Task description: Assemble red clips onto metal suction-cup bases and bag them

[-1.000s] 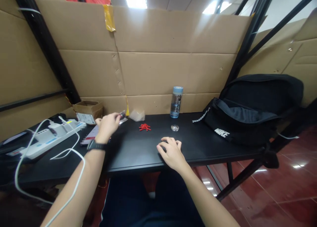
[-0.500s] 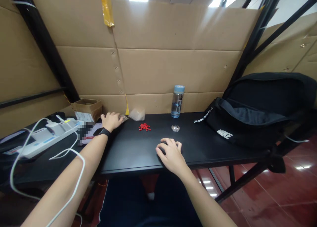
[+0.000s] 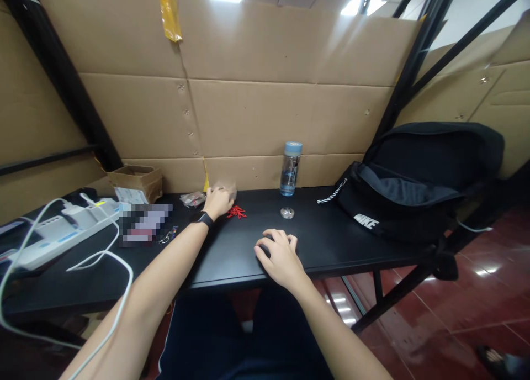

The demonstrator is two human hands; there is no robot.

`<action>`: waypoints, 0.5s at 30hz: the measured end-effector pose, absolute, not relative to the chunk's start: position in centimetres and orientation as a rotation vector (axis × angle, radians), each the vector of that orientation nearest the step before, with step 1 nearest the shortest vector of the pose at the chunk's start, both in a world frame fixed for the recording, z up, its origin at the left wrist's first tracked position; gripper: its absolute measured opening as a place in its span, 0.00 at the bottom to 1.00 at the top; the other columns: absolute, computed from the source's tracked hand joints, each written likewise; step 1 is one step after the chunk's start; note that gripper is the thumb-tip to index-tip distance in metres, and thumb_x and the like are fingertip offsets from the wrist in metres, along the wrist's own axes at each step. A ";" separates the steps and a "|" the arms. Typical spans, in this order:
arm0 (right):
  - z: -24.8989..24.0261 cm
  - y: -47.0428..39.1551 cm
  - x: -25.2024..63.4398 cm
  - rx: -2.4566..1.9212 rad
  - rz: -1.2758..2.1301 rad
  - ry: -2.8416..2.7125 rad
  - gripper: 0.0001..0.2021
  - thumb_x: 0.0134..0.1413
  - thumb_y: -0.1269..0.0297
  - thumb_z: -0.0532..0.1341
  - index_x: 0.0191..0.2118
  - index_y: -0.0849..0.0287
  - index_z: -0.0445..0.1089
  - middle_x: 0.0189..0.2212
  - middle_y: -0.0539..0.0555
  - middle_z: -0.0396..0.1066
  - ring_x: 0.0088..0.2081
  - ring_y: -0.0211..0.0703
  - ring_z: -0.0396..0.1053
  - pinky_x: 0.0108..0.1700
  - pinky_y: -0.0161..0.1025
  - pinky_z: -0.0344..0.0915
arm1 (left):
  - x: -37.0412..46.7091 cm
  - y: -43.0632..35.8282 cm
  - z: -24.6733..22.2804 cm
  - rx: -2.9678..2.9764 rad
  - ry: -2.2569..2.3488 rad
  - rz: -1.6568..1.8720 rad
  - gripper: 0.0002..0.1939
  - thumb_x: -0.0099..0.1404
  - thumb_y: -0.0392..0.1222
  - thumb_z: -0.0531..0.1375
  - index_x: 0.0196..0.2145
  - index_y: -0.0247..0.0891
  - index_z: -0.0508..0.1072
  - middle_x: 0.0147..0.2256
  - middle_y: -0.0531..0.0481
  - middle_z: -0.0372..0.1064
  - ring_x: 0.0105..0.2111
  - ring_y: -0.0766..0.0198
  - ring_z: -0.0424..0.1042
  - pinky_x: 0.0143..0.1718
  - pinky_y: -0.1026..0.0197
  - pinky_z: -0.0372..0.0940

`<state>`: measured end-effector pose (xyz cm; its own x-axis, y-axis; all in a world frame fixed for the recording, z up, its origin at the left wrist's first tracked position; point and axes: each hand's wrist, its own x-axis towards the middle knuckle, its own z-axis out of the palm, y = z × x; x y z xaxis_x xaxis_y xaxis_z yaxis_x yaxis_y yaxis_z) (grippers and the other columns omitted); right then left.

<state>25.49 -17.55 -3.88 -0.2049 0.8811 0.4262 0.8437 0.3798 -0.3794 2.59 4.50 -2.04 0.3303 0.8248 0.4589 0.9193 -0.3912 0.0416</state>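
My left hand (image 3: 219, 202) reaches to the back of the black table (image 3: 232, 253), over a crumpled clear plastic bag (image 3: 230, 188). Its fingertips are blurred and partly hidden, so their grip does not show. Just right of that hand lies a small heap of red pieces (image 3: 237, 212). To its left rests a clear packet (image 3: 193, 199) with small contents. Near the front edge, my right hand (image 3: 281, 256) has its fingers curved around a small black rounded object (image 3: 265, 251), mostly covered. Beyond it sits a small round clear thing (image 3: 287, 212).
A clear water bottle (image 3: 289, 173) with a blue lid stands at the back. On the right is a black backpack (image 3: 397, 203). At left are a cardboard box (image 3: 136, 181), a white power strip (image 3: 70, 233) with cables, and a key ring (image 3: 169, 236). Cardboard panels (image 3: 248, 115) wall the back.
My left hand has moved right, from the clear packet to the plastic bag. The packet and key ring are now uncovered. My right hand stays put; the view has shifted slightly.
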 end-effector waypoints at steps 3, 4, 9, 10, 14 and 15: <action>-3.9 -17.5 25.5 -1.480 0.078 -2.071 0.14 0.71 0.54 0.54 0.43 0.49 0.76 0.55 0.55 0.71 0.56 0.51 0.63 0.56 0.53 0.51 | 2.1 4.4 -1.8 -2.304 -1.638 -0.704 0.18 0.68 0.41 0.54 0.52 0.39 0.77 0.50 0.34 0.77 0.55 0.42 0.68 0.55 0.41 0.50; -3.9 -17.5 25.5 -1.481 0.077 -2.074 0.14 0.71 0.54 0.54 0.43 0.49 0.76 0.55 0.55 0.71 0.56 0.51 0.63 0.56 0.53 0.51 | 1.9 4.3 -1.6 -2.271 -1.652 -0.761 0.18 0.68 0.40 0.53 0.52 0.40 0.76 0.51 0.35 0.77 0.55 0.43 0.68 0.54 0.42 0.49; -3.8 -17.5 25.5 -1.487 0.079 -2.079 0.14 0.71 0.53 0.54 0.43 0.49 0.76 0.54 0.56 0.71 0.56 0.51 0.63 0.56 0.53 0.51 | 0.8 3.5 -0.4 -2.122 -1.684 -1.051 0.19 0.71 0.36 0.49 0.54 0.41 0.74 0.55 0.41 0.75 0.55 0.51 0.71 0.54 0.48 0.48; -3.8 -17.5 25.5 -1.489 0.080 -2.080 0.14 0.71 0.53 0.54 0.43 0.49 0.76 0.54 0.56 0.71 0.56 0.51 0.63 0.56 0.53 0.51 | 0.6 3.4 -0.2 -2.111 -1.686 -1.086 0.20 0.72 0.35 0.48 0.54 0.41 0.73 0.55 0.41 0.75 0.55 0.52 0.71 0.53 0.49 0.49; -3.8 -17.6 25.4 -1.493 0.063 -2.081 0.14 0.71 0.54 0.54 0.43 0.49 0.76 0.54 0.56 0.71 0.56 0.51 0.64 0.56 0.52 0.52 | 0.0 2.9 0.5 -2.064 -1.642 -1.219 0.20 0.72 0.36 0.49 0.58 0.40 0.70 0.55 0.42 0.75 0.53 0.55 0.73 0.53 0.52 0.50; -3.8 -17.7 25.4 -1.494 0.056 -2.081 0.14 0.71 0.54 0.54 0.43 0.50 0.76 0.54 0.56 0.71 0.56 0.50 0.64 0.56 0.52 0.52 | 0.1 2.7 0.7 -2.052 -1.619 -1.254 0.19 0.73 0.37 0.50 0.59 0.41 0.69 0.54 0.43 0.75 0.51 0.55 0.74 0.53 0.52 0.50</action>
